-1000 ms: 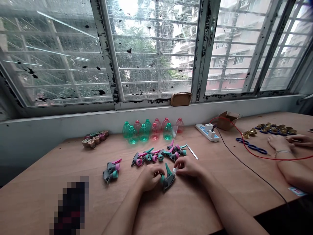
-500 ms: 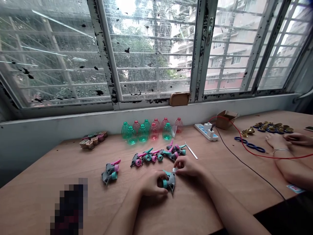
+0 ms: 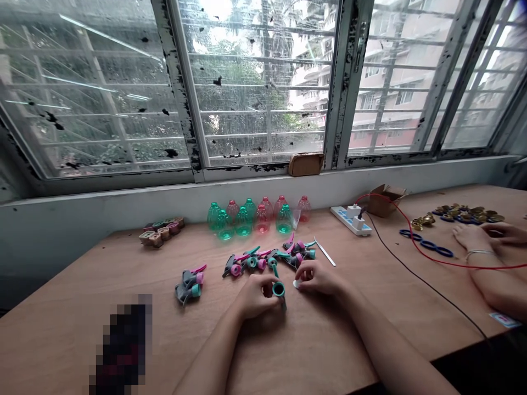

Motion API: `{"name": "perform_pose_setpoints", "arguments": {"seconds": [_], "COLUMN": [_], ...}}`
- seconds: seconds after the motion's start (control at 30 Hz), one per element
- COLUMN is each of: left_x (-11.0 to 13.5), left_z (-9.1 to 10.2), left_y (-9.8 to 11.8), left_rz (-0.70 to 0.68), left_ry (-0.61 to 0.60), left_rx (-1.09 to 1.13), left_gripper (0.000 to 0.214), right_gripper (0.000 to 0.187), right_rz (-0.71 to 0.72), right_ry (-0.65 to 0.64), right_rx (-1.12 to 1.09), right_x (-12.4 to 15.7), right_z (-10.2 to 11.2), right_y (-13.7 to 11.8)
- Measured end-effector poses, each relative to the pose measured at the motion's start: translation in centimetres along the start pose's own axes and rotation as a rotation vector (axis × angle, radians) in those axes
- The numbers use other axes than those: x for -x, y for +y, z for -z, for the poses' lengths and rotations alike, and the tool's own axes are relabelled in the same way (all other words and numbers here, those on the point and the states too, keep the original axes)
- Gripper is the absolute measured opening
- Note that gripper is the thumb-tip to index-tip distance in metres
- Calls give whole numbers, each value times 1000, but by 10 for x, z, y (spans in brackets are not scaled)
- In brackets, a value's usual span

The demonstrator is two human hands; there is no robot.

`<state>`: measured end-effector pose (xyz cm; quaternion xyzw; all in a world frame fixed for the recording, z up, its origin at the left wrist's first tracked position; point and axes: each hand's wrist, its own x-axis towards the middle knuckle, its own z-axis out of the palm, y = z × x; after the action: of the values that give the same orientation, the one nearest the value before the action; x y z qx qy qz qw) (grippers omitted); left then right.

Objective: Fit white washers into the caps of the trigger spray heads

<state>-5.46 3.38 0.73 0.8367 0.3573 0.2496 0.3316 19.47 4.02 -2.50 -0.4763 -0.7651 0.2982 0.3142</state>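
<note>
Teal plastic sits at the centre of your work: a teal sprayer collar [image 3: 279, 289] with a thin grey stem [image 3: 283, 303] below it stands nearly upright against your left hand [image 3: 257, 296]. That hand is grasping it, fingers closed around it from the left. Your right hand [image 3: 319, 277] lies just to the right, fingers curled downward, with a small white piece [image 3: 296, 283] at the fingertips; you cannot tell whether it is pinched or only touched.

Both hands are low over the wooden table [image 3: 61, 334]. Just beyond them lies a heap of grey trigger sprayer heads [image 3: 267, 262] with teal and pink parts, and a smaller cluster of sprayer heads [image 3: 189, 286] sits to the left. Farther off, clear green and pink plastic bottles [image 3: 247, 219] stand in two rows by the window sill, with a small group of beige and pink pieces [image 3: 160, 233] to their left. A slim metal strip [image 3: 325, 252] lies right of the heap. Farther right are a white power strip [image 3: 349, 220] and a cardboard box [image 3: 382, 200]. At the far right, a co-worker's hands [image 3: 483, 236] work beside blue rings [image 3: 426, 247] and brass-coloured parts [image 3: 461, 215]. Near left, a dark object [image 3: 123, 345] is too blurred to tell.
</note>
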Motion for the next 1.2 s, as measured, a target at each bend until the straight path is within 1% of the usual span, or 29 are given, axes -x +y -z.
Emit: {"name": "perform_pose_setpoints", "arguments": {"seconds": [0.1, 0.2, 0.3, 0.4, 0.47, 0.53, 0.63, 0.77, 0.97, 1.07, 1.2], "left_x": [0, -1, -1, -1, -2, -3, -3, -4, -3, -2, -2], "left_z": [-2, -3, -3, -4, -5, -7, -8, -9, -10, -11, -11], "left_y": [-1, -1, -1, -2, -3, -4, -4, -4, -6, -5, -2], "left_rz": [1, -10, -32, -35, -34, -41, -62, -82, -80, -61, -24], "left_ry": [-2, -13, -30, -27, -33, -44, -50, -33, 11, 41, 71], "left_rx": [1, 5, 5, -4, -16, -36, -65, -115, -177, -215, -295], "left_gripper": [29, 30, 30, 30, 29, 29, 27, 25, 31, 30, 23], "right_gripper": [18, 17, 16, 19, 22, 25, 26, 22, 12, 8, 6], "right_rz": [8, 3, 11, 12, 8, 26, 77, 136, 297, 342, 364], "right_ry": [-11, -52, -74, -51, -18, 7, 14, 56, 188, 209, 229], "right_rx": [-31, -75, -111, -211, -349, -490, -573, -476, -148, -79, -28], "right_x": [-1, -1, 0, 2, 2, 0, -4, -6, -1, -1, -1], "right_z": [-1, 1, 5, 6, 2, -7, -23, -35, -33, -34, -36], "right_y": [3, 3, -2, -13, -19, -24, -26, -26, -34, -36, -34]}}
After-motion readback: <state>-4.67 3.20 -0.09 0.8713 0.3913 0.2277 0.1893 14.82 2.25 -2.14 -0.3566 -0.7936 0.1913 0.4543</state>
